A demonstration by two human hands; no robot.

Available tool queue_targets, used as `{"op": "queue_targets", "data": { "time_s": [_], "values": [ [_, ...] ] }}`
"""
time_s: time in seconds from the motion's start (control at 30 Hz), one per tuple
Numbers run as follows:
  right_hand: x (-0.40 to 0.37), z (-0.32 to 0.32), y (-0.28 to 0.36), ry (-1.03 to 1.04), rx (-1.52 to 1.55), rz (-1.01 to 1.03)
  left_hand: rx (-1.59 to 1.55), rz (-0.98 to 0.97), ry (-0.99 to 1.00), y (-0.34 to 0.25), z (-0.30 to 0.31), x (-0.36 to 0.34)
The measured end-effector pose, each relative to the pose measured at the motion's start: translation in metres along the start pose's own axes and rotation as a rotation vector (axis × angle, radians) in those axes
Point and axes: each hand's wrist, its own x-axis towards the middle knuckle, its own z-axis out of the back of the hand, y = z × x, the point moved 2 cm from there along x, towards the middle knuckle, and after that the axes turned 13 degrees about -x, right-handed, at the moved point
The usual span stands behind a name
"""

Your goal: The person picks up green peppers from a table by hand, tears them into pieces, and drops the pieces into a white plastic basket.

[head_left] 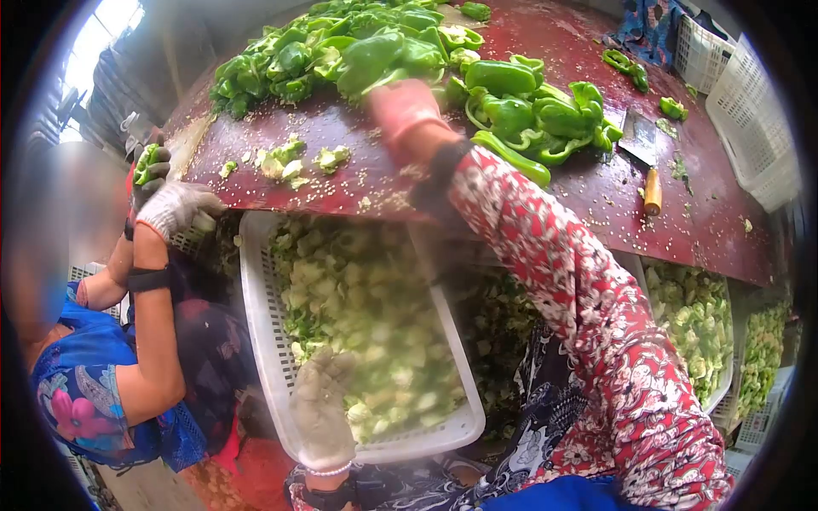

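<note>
A vegetable-processing workplace is shown. Green peppers (511,102) are heaped on a red counter (596,196). Cut pieces are collected in white plastic crates (264,341), and a cleaver (641,149) is laid nearby.

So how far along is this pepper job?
Done: the basket is heaped with cut pieces, and a second heap lies to the right. In hand: the left hand grips the basket rim while the right hand reaches to the peppers. Left: that big pile of whole peppers on the table.
</note>
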Motion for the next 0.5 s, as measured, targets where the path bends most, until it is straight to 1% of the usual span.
{"op": "queue_targets", "data": {
  "time_s": [0.03, 0.07, 0.13, 0.2, 0.27, 0.33, 0.37, 0.4, 0.47, 0.5],
  "values": [
    [-0.039, 0.035, 0.012, 0.125, 0.419, -0.168, 0.003, 0.004, 0.003, 0.000, -0.001, -0.002],
    [-0.057, 0.039, 0.008, 0.123, 0.419, -0.167, 0.003, 0.002, 0.005, 0.000, -0.002, -0.003],
    [-0.084, 0.049, 0.003, 0.237, 0.677, -0.112, 0.024, 0.020, -0.002, 0.001, -0.003, -0.006],
    [-0.117, 0.063, -0.003, 0.331, 0.654, 0.119, 0.073, 0.026, 0.012, 0.002, -0.006, -0.007],
    [-0.157, 0.066, -0.009, 0.410, 0.759, 0.255, 0.126, 0.028, 0.015, 0.007, -0.005, -0.009],
    [-0.202, 0.091, -0.002, 0.488, 0.857, 0.312, 0.035, 0.006, 0.066, 0.014, -0.007, -0.008],
    [-0.217, 0.098, 0.000, 0.306, 0.739, 0.700, 0.052, 0.022, 0.038, 0.013, -0.014, -0.010],
    [-0.234, 0.104, -0.001, 0.103, 0.595, 1.068, -0.015, 0.035, 0.104, 0.012, -0.014, -0.007],
    [-0.272, 0.113, 0.001, 0.853, 0.878, 0.460, -0.228, -0.035, 0.142, 0.010, -0.022, -0.009],
    [-0.288, 0.111, 0.000, 0.968, 0.893, 0.329, -0.264, -0.097, 0.153, 0.011, -0.017, -0.007]
  ]
}}
